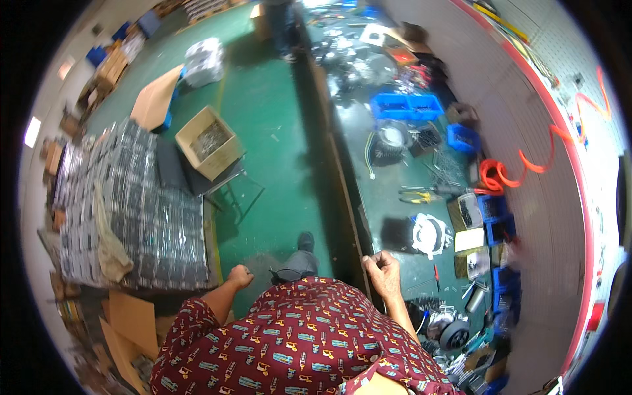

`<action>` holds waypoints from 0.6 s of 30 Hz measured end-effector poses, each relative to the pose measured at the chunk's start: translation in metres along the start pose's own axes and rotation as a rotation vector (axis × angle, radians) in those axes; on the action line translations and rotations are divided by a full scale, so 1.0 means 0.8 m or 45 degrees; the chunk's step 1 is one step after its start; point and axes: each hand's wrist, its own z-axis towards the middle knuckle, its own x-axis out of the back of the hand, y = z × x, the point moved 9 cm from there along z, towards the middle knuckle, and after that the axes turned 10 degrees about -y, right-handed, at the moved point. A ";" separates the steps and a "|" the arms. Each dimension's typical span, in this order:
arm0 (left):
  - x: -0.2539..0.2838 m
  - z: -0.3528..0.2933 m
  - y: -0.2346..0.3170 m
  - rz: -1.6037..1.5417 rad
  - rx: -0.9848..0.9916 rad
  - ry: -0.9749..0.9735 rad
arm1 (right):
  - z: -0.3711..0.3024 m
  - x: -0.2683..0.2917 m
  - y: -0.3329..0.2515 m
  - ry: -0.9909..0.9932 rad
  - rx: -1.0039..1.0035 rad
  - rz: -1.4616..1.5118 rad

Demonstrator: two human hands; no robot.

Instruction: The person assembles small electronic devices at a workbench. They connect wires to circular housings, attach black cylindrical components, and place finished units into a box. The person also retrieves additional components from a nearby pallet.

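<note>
My left hand (241, 276) hangs at my side above the green floor, its fingers curled into a loose fist with nothing showing in it. At the edge of the dark workbench (411, 263), my right hand (384, 275) is closed, thumb and fingertips pressed together; whether something small is between them is hidden. Beyond it on the bench lies a white ring-shaped part (431, 236) beside a dark square piece (397, 234). A red screwdriver-like tool (436, 276) rests to the right of this hand. Yellow-handled pliers (421, 197) lie farther up the bench.
Blue bins (408, 105) and small parts boxes line the bench. A coiled orange hose (494, 176) hangs by the wall. On the left stand an open carton (209, 142) on a stool and a wrapped stack (138, 210). A person (282, 29) stands far ahead.
</note>
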 end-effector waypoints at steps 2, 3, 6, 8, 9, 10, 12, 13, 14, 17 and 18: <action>-0.037 0.000 -0.041 -0.136 0.131 -0.069 | 0.028 -0.037 -0.005 -0.214 -0.106 -0.020; -0.048 0.001 -0.056 -0.154 0.125 -0.066 | 0.042 -0.054 -0.015 -0.305 -0.122 -0.046; -0.061 0.014 -0.058 -0.272 0.107 -0.125 | 0.093 -0.102 -0.039 -0.490 -0.074 -0.170; -0.031 0.034 -0.053 -0.372 0.085 -0.107 | 0.134 -0.127 -0.036 -0.529 -0.089 -0.167; -0.007 0.050 -0.048 -0.428 0.070 -0.069 | 0.154 -0.142 -0.040 -0.533 -0.090 -0.131; 0.014 0.064 -0.043 -0.476 0.051 -0.037 | 0.173 -0.160 -0.058 -0.567 -0.069 -0.142; 0.058 0.078 -0.039 -0.635 0.011 0.085 | 0.213 -0.201 -0.090 -0.666 -0.017 -0.319; 0.089 0.090 -0.031 -0.681 -0.030 0.142 | 0.234 -0.219 -0.097 -0.702 -0.020 -0.306; 0.117 0.102 -0.022 -0.676 -0.076 0.165 | 0.254 -0.234 -0.112 -0.728 -0.024 -0.342; 0.201 0.142 0.009 -0.692 -0.204 0.281 | 0.317 -0.272 -0.134 -0.762 0.042 -0.324; 0.225 0.159 0.024 -0.711 -0.252 0.277 | 0.336 -0.279 -0.145 -0.759 0.077 -0.373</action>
